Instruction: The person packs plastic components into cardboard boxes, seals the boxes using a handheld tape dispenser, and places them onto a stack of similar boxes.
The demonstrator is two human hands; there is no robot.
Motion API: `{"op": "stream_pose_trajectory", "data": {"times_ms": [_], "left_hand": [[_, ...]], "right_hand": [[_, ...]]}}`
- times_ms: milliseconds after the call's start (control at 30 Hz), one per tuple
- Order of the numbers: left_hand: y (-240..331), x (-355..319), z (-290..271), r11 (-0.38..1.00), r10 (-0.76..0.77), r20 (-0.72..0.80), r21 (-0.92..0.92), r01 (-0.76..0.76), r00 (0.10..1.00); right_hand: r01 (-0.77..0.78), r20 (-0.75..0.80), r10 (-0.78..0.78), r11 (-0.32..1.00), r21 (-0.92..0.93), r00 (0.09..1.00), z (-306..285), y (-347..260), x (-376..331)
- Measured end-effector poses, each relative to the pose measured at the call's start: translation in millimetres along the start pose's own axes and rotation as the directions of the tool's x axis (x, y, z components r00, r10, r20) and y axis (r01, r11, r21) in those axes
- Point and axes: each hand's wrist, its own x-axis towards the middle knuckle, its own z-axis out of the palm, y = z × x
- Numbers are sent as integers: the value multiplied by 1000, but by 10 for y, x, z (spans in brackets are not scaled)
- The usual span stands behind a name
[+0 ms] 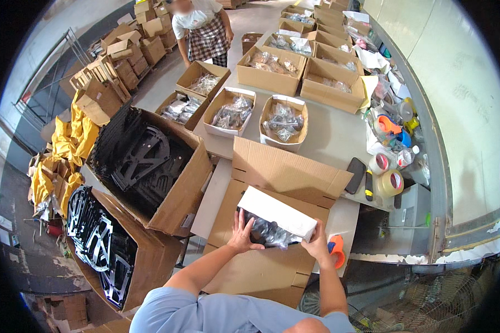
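Over an opened, flat-folding cardboard carton [244,272], a white box [276,211] sits between my two hands. Dark parts in clear plastic bags [273,233] show along its near side. My left hand [242,236] presses against the left end of these parts, its thumb stretched toward me. Wrapped round the box's right end are the fingers of my right hand [316,244]. Whether the bagged parts lie inside the box or against it, I cannot tell. An orange tape dispenser [336,251] lies just right of my right hand.
Cartons of black frame parts [144,155] and metallic frames [103,250] stand to my left. Boxes of bagged parts [233,114] line the table ahead. A phone [355,175], a yellow-black cutter [369,185] and tape rolls [391,183] lie right. A person [203,33] stands beyond.
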Motion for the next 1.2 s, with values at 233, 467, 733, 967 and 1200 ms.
{"op": "stream_pose_trajectory", "data": {"times_ms": [233,467,733,967,1200], "left_hand": [[317,144,-228,964,-132,158,251,89,979],[521,203,-239,919,27,385,354,-175,922],[251,-76,-86,960,-146,89,252,120,985],[471,291,-350,885,-253,240,450,124,937],[321,628,-2194,831,50,-257,546,102,965]], "right_hand": [[175,-247,-250,941,-290,936,-66,-332,275],[199,-575,-11,943,265,818,-464,-542,1101],[-47,-454,418,774,632,787,-613,-820,2235],[-85,-421,366,829,553,830,-318,-911,2072],[-202,-353,285,946,255,891,-19,-400,328]]}}
